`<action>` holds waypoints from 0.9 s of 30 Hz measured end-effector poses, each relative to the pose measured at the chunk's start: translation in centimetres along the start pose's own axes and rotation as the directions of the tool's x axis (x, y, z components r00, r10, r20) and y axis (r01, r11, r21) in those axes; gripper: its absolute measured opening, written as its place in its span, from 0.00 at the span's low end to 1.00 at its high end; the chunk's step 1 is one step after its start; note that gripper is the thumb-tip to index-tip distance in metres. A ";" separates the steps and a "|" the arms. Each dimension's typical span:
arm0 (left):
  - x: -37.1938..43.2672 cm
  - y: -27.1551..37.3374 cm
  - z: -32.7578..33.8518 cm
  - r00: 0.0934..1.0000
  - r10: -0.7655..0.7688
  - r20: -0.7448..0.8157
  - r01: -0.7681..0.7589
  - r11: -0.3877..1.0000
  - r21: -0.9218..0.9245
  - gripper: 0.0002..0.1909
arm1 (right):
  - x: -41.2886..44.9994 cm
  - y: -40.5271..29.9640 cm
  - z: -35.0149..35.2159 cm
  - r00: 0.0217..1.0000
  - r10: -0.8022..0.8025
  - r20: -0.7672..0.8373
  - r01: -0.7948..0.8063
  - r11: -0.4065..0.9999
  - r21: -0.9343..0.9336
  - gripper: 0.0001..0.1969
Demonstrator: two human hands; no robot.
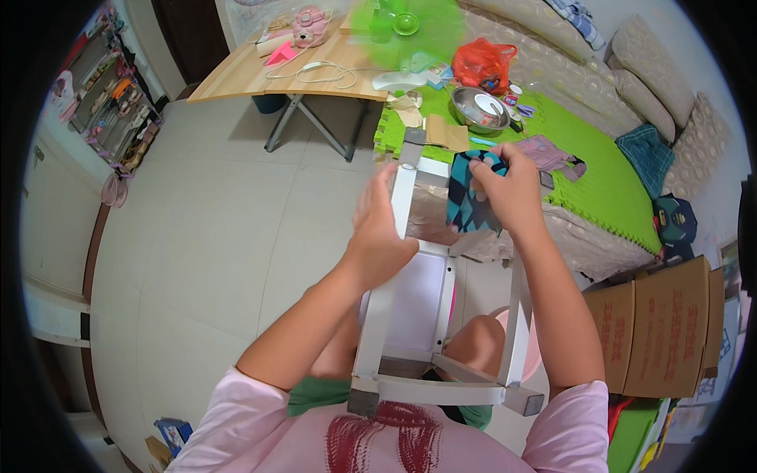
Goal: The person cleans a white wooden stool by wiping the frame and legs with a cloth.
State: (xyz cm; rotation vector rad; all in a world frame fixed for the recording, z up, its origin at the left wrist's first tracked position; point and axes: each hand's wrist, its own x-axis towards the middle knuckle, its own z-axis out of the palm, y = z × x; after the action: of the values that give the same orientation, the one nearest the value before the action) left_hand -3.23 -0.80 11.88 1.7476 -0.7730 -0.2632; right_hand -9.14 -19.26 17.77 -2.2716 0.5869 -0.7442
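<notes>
A white metal-framed stool (388,313) is tipped over before me, with its legs toward me and grey caps on the leg ends. My left hand (378,230) lies along its left leg, fingers nearly straight on the outer side and thumb across the bar. A patterned cloth (470,204) in teal, black and grey hangs over the far crossbar of the stool. Its top edge is pinched between thumb and fingers of my right hand (511,183). Between the legs shows the pale underside of the seat (416,301).
Beyond the stool, a green foam mat (603,195) bears a steel bowl (464,112), a red plastic bag (482,62) and a mauve cloth (547,154). A green fan (406,25) spins beside a folding wooden table (236,74). Cardboard boxes (662,337) stand at right, a shoe rack (112,94) at left.
</notes>
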 end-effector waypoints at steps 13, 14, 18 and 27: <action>-0.7 4.2 0.3 0.944 0.324 0.063 -0.329 0.909 0.254 0.15 | -3.9 0.3 -1.6 0.714 0.170 0.679 -0.694 0.303 0.653 0.14; -0.6 4.0 0.5 0.963 0.252 0.095 -0.264 0.951 0.159 0.14 | -4.2 1.0 -1.7 0.743 0.116 0.659 -0.645 0.387 0.659 0.15; -1.1 4.5 0.6 0.960 0.154 0.232 -0.153 0.988 -0.021 0.12 | -5.5 2.0 -2.8 0.714 0.046 0.698 -0.651 0.411 0.638 0.17; -0.6 4.2 0.8 0.901 0.425 0.084 -0.428 0.844 0.322 0.10 | -5.0 0.3 -2.8 0.978 0.082 0.193 -0.156 0.899 0.409 0.09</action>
State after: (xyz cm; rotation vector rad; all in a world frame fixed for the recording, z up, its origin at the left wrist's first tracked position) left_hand -5.67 -1.60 15.41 1.8277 -1.2471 0.1756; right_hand -14.71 -17.82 17.56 -1.8545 0.4292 -0.5452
